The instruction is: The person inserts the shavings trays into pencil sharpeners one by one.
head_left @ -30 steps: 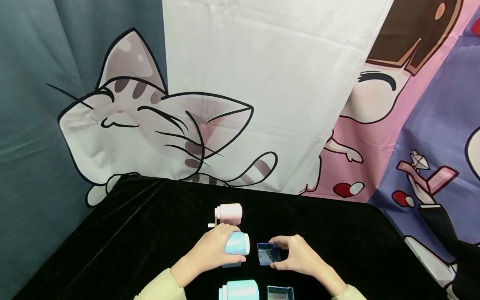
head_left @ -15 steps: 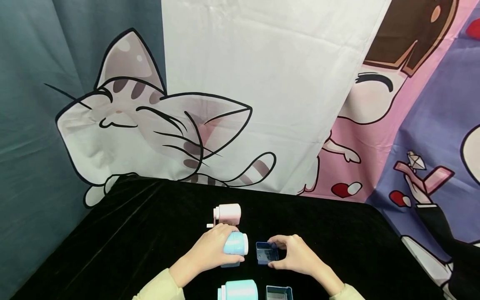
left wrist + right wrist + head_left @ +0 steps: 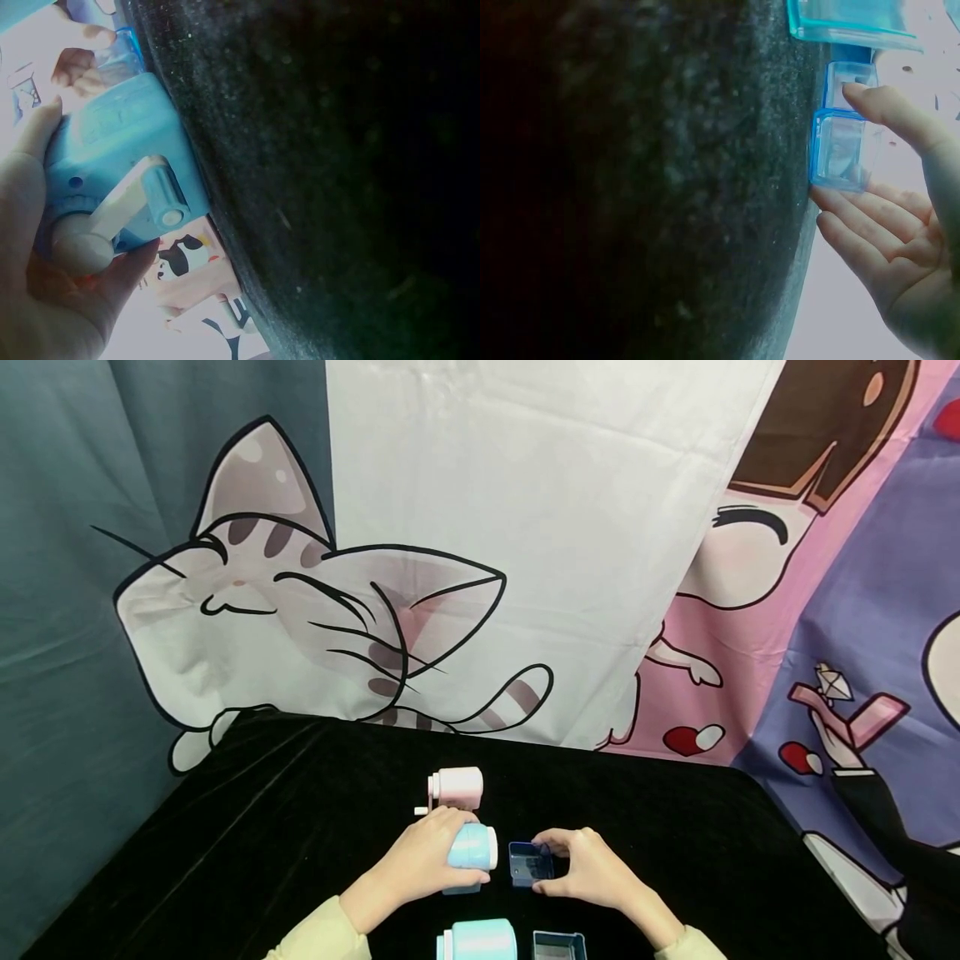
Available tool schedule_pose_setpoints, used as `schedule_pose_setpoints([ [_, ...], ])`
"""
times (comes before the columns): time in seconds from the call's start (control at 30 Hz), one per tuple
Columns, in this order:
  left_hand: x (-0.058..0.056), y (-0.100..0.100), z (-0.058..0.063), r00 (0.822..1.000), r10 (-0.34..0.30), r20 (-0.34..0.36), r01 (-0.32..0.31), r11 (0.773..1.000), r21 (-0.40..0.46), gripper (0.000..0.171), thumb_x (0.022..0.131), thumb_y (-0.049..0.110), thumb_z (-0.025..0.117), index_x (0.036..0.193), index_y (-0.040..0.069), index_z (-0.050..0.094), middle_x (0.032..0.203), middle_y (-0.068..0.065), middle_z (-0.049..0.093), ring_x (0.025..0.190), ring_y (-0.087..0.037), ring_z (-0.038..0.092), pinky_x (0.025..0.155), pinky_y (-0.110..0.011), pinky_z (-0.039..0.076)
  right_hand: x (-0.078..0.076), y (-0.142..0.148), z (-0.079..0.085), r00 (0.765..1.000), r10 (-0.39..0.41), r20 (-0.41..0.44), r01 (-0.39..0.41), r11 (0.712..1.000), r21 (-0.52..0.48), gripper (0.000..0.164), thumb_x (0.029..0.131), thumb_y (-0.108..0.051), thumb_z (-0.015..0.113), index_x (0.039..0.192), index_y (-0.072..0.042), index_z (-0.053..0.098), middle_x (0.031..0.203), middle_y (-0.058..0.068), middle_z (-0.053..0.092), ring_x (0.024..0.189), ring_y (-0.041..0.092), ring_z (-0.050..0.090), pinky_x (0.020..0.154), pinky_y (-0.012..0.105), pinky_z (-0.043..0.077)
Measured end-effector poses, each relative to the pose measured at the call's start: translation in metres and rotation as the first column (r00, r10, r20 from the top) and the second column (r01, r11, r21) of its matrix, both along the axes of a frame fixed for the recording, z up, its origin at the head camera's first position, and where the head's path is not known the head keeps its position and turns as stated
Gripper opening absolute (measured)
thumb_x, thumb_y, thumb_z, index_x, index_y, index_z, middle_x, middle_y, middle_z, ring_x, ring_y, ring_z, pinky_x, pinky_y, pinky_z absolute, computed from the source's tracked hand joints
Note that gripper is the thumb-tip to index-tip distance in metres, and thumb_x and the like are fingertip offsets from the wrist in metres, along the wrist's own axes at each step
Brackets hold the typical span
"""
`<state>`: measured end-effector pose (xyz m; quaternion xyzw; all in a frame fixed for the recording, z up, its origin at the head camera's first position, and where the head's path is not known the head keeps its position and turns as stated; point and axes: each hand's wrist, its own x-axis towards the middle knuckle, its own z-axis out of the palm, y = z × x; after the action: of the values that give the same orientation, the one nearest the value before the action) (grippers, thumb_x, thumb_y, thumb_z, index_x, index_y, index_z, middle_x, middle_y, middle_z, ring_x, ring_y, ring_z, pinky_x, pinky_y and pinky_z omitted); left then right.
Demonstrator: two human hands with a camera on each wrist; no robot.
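Observation:
My left hand (image 3: 423,860) grips a blue hand-crank pencil sharpener (image 3: 471,847), fingers over its top and the thumb along the near side. In the left wrist view its white crank arm (image 3: 120,199) with a blue knob shows below the palm side. My right hand (image 3: 596,870) pinches a clear blue shavings drawer (image 3: 529,865) between thumb and fingers, a short gap to the right of the sharpener. The right wrist view shows the fingertips at one wall of the drawer (image 3: 841,154) and the thumb at the opposite side.
A pink crank sharpener (image 3: 459,787) stands behind the left hand. Nearest me are a turquoise sharpener (image 3: 480,939) and its separate drawer (image 3: 558,937), both cut by the frame's lower edge. Black cloth (image 3: 322,827) covers the table; a printed cartoon curtain (image 3: 585,568) hangs behind.
My right hand has moved slightly left with the drawer, closer to the blue sharpener. The left hand keeps its grip on the sharpener in place.

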<state>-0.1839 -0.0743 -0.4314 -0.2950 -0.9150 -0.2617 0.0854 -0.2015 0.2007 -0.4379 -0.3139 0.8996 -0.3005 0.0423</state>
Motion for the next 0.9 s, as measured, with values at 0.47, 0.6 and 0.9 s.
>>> schedule_pose_setpoints([
  [0.47, 0.001, 0.0, 0.0, 1.0, -0.013, 0.015, 0.013, 1.0, 0.024, 0.065, 0.07, 0.057, 0.068, 0.115, 0.013, 0.052, 0.11, 0.001, 0.057, 0.093, -0.012, 0.048, 0.079, -0.036, 0.048, 0.0, -0.007, 0.0, 1.0, 0.025, 0.015, -0.025, 1.0, -0.013, 0.047, 0.071, -0.04, 0.074, 0.106, -0.012, 0.06, 0.099, 0.001, 0.065, 0.086, 0.008, 0.06, 0.074, 0.026, 0.051],
  [0.6, 0.001, -0.001, 0.0, 1.0, -0.016, 0.006, 0.016, 1.0, 0.019, 0.065, 0.07, 0.059, 0.066, 0.115, 0.013, 0.053, 0.11, 0.001, 0.057, 0.093, -0.011, 0.048, 0.079, -0.035, 0.048, 0.0, -0.009, 0.0, 0.999, 0.032, 0.013, -0.032, 0.999, -0.008, 0.047, 0.07, -0.041, 0.075, 0.105, -0.012, 0.061, 0.099, 0.001, 0.065, 0.086, 0.007, 0.06, 0.073, 0.026, 0.051],
  [0.9, 0.0, -0.001, -0.001, 1.0, -0.02, -0.011, 0.02, 1.0, 0.014, 0.065, 0.07, 0.06, 0.066, 0.114, 0.013, 0.053, 0.108, 0.002, 0.057, 0.093, -0.011, 0.048, 0.078, -0.034, 0.048, -0.001, -0.015, 0.005, 0.999, 0.046, -0.007, -0.046, 0.999, 0.009, 0.049, 0.069, -0.041, 0.075, 0.105, -0.011, 0.061, 0.099, 0.001, 0.065, 0.086, 0.006, 0.059, 0.074, 0.026, 0.051],
])
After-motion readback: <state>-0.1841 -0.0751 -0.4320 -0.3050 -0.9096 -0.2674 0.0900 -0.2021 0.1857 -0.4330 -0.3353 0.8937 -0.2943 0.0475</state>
